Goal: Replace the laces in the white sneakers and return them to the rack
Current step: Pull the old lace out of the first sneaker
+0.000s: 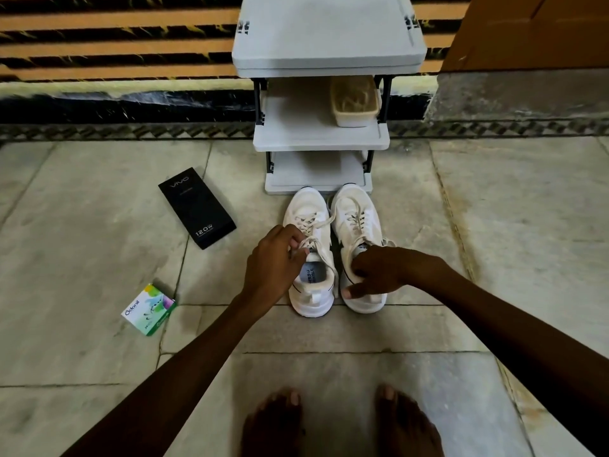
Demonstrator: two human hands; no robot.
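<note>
Both hands are down at the shoes. Left hand [273, 255] pinches a loose lace [324, 222] at the tongue of the left-side sneaker [306, 206], fingertips drawn together on the strand. Right hand [379, 272] grips the collar of the right-side sneaker [356, 201], fingers curled into the opening and thumb pressed on the near side wall.

Head view, the only one. The pair stands side by side on the stone floor [510, 209], toes pointing at the foot of the grey rack [316, 140], just short of its lowest shelf. A pale basket [354, 103] sits on the middle shelf. A black box [197, 207] lies to the left, and a small green-and-white carton [148, 308] lies nearer the person. Bare feet [273, 420] show at the bottom edge.

Risks, as I judge them:
- Only the right-side shoe is steadied, so a pull on the lace may drag or tip the left-side one.
- A strand crosses towards the neighbouring shoe and could catch there.
- A quick tug may jam the lace in an eyelet.

Look of the shoes: white uppers, slightly creamy, with thin dark trim at the soles. Laces are dull and greyish, threaded through both shoes. The left-side knot looks undone, with one end trailing down beside the heel. New laces are not identifiable from here.
</note>
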